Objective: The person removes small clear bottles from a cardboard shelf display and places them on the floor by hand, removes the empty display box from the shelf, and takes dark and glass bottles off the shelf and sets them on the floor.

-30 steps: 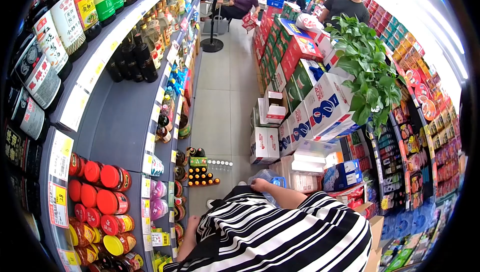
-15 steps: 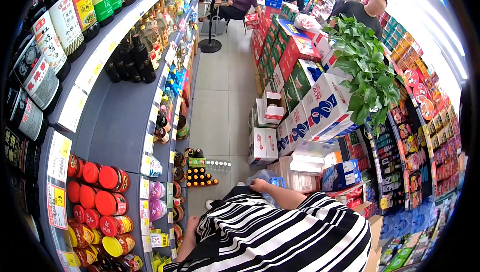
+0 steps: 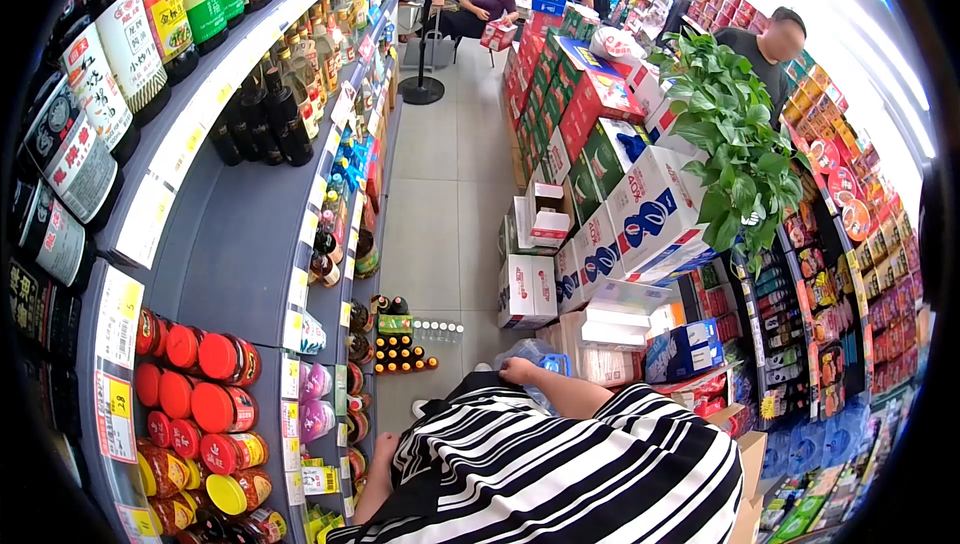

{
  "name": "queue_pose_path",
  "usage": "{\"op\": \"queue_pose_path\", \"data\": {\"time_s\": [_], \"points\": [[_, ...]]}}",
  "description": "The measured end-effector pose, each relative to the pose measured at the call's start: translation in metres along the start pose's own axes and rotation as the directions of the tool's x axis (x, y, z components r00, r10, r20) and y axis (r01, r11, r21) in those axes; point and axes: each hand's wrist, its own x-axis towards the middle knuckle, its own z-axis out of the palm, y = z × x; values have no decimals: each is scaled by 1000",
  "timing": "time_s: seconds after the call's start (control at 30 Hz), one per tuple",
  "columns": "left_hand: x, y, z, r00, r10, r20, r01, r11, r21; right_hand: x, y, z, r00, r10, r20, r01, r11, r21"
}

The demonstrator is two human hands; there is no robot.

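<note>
My right hand [image 3: 518, 370] rests at the edge of dark cloth [image 3: 478, 384] over my legs, beside a clear plastic bag [image 3: 545, 354]. Its fingers look curled; what is under them is hidden. Low on the left, my left hand [image 3: 385, 447] is close to the lower shelf with jars [image 3: 356, 429], its fingers not clearly seen. On the floor ahead stand several dark bottles with orange caps [image 3: 403, 352], a green box [image 3: 394, 324] and a group of clear bottles with pale caps [image 3: 438, 332].
Red-lidded jars [image 3: 225, 354] and sauce bottles [image 3: 130, 44] fill shelves at left. Stacked cartons [image 3: 640, 209] and a leafy plant [image 3: 735, 144] line the right. A fan [image 3: 424, 89] stands down the aisle [image 3: 425, 204]. One person [image 3: 488, 6] sits beyond; others are nearby.
The seated person has brought a red-and-white box in front of the body with both hands. The person behind the plant has shifted right and lower. My own hands stay where they were.
</note>
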Motion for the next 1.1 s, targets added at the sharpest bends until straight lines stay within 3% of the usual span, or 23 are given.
{"op": "queue_pose_path", "data": {"time_s": [0.77,0.87,1.03,1.07,1.1], "points": [[-2,0,3,999,-18,-36,17,1000,-21,-1,-4,-4,1000,-23,-15,22,999,-34],[1,0,6,998,44,-48,-46,999,-24,-7,-4,-8,999,-33,-26,32,998,-48],[19,-15,17,987,160,-36,-154,980,123,1,17,-5,997,-29,-70,24,997,-70],[26,-23,24,995,89,-53,-91,996,-21,2,20,-4,993,-71,-94,63,995,-81],[20,-12,18,999,21,36,-17,993,-118,0,22,-6,994,-64,-91,60,997,-53]]}}
